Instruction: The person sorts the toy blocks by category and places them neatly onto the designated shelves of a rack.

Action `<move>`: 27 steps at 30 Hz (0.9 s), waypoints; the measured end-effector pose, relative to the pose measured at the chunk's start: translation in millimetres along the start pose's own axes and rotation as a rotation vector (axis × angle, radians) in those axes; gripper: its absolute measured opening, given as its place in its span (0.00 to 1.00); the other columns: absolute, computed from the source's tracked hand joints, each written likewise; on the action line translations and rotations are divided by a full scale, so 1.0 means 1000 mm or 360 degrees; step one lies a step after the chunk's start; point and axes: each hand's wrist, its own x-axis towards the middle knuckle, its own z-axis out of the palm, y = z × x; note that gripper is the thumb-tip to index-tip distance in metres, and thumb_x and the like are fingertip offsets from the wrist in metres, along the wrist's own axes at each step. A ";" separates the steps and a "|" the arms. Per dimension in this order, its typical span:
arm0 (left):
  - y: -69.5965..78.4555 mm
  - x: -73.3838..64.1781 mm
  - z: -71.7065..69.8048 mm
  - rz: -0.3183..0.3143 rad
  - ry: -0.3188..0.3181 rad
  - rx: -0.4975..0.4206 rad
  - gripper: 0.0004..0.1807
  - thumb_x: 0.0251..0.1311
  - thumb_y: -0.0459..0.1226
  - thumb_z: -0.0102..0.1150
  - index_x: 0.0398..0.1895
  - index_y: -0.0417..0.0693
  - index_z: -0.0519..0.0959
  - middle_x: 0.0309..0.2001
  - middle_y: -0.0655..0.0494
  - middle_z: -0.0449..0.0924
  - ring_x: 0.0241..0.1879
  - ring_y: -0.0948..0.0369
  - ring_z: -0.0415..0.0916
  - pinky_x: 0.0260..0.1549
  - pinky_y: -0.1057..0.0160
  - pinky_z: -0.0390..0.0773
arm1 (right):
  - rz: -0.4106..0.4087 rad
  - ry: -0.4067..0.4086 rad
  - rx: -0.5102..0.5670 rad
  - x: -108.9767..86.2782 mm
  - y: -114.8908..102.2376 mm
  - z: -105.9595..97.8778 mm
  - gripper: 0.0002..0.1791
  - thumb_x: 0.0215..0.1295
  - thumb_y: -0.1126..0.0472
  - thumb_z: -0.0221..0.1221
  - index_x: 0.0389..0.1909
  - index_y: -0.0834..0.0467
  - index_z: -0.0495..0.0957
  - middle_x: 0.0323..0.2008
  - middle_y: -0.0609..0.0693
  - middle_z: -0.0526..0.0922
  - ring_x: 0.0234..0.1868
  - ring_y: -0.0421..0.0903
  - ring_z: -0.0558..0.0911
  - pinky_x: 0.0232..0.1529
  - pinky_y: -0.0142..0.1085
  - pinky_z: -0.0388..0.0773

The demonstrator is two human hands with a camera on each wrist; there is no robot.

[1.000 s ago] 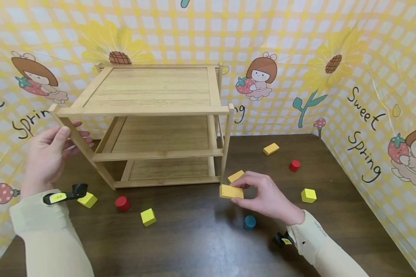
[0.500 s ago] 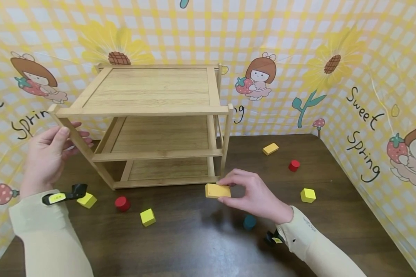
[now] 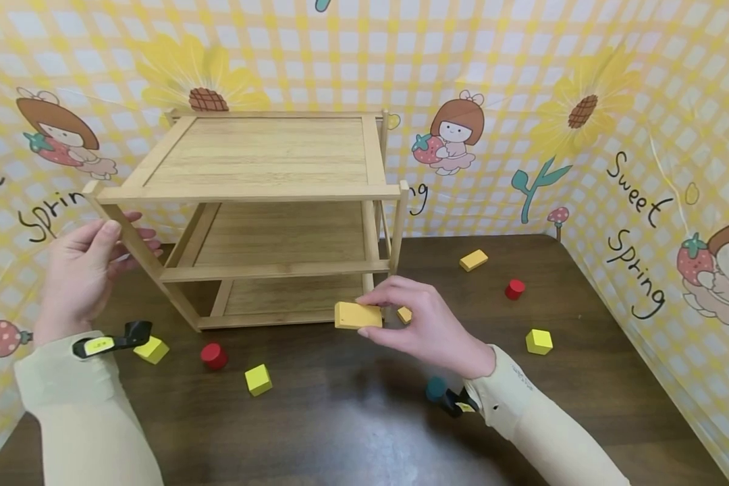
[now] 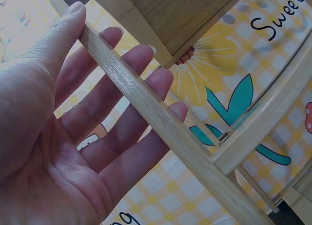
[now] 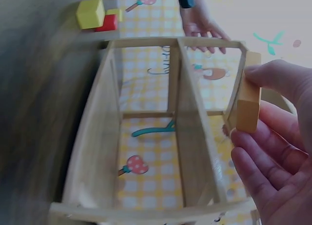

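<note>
Firstly, one yellow-orange rectangular wooden-looking block (image 3: 357, 315), flat and oblong, with smooth faces, straight edges and square corners; a small dark speck shows near one end of the broad face. Long side roughly level in the head view; colour nearer tan in the right wrist view. Location: off the table, in the right hand (image 3: 422, 324), near the front right post of the shelf. Right fingers: thumb and fingertips pinch the block's far end from opposite sides, leaving most of its length exposed.

Next, one three-tier pale wooden shelf (image 3: 261, 152), light-grained, with flat panels set in slim square-edged rails and posts. It stands upright on the dark brown wood-grain table (image 3: 340, 425). Left hand (image 3: 85, 270): thumb on one side of the front left post, the four fingers spaced apart and bent behind it, holding it lightly.

Also on the table: two further yellow-orange oblong blocks, one (image 3: 474, 260) right of the shelf, the other (image 3: 404, 314) partly hidden by the right hand; three bright yellow cubes (image 3: 258, 380); two red cylinders (image 3: 214, 356); one blue cylinder (image 3: 435, 389), just beside the right wrist's black strap in the head view. Backdrop: yellow-and-white checked cloth (image 3: 340, 54), printed with flowers and figures.
</note>
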 end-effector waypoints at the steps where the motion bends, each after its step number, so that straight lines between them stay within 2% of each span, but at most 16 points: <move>1: 0.001 0.000 0.000 0.0003 0.0000 0.0000 0.17 0.76 0.32 0.51 0.57 0.23 0.77 0.40 0.40 0.87 0.39 0.53 0.88 0.39 0.62 0.85 | -0.0015 0.0009 0.0003 0.003 -0.002 0.000 0.19 0.57 0.59 0.76 0.50 0.52 0.86 0.43 0.40 0.83 0.40 0.40 0.79 0.39 0.32 0.78; 6: 0.003 -0.001 0.001 0.0002 -0.0002 0.0023 0.18 0.76 0.32 0.51 0.58 0.22 0.76 0.40 0.41 0.87 0.39 0.53 0.88 0.39 0.62 0.85 | -0.0105 0.0031 0.0028 0.018 -0.010 0.004 0.19 0.57 0.60 0.76 0.50 0.54 0.86 0.44 0.41 0.84 0.44 0.39 0.81 0.43 0.33 0.79; 10: 0.003 -0.001 0.002 -0.0007 -0.0003 0.0049 0.19 0.76 0.32 0.51 0.58 0.23 0.75 0.40 0.42 0.87 0.39 0.54 0.88 0.40 0.63 0.85 | -0.0170 0.0037 0.0011 0.027 -0.015 0.007 0.19 0.58 0.61 0.75 0.50 0.55 0.86 0.45 0.41 0.84 0.47 0.37 0.81 0.51 0.33 0.78; 20: 0.002 -0.001 0.002 0.0024 -0.0019 0.0053 0.17 0.76 0.31 0.49 0.57 0.24 0.77 0.40 0.41 0.87 0.39 0.53 0.88 0.40 0.63 0.85 | -0.0310 0.0050 0.0010 0.053 -0.026 0.011 0.19 0.59 0.62 0.73 0.51 0.57 0.85 0.46 0.43 0.83 0.46 0.36 0.80 0.45 0.37 0.80; 27: 0.002 -0.001 0.002 0.0021 -0.0021 0.0041 0.17 0.76 0.31 0.49 0.58 0.24 0.77 0.40 0.41 0.87 0.39 0.53 0.88 0.40 0.63 0.85 | -0.0375 0.0015 0.0031 0.072 -0.034 0.016 0.18 0.60 0.63 0.72 0.52 0.59 0.84 0.46 0.45 0.83 0.46 0.36 0.79 0.47 0.29 0.78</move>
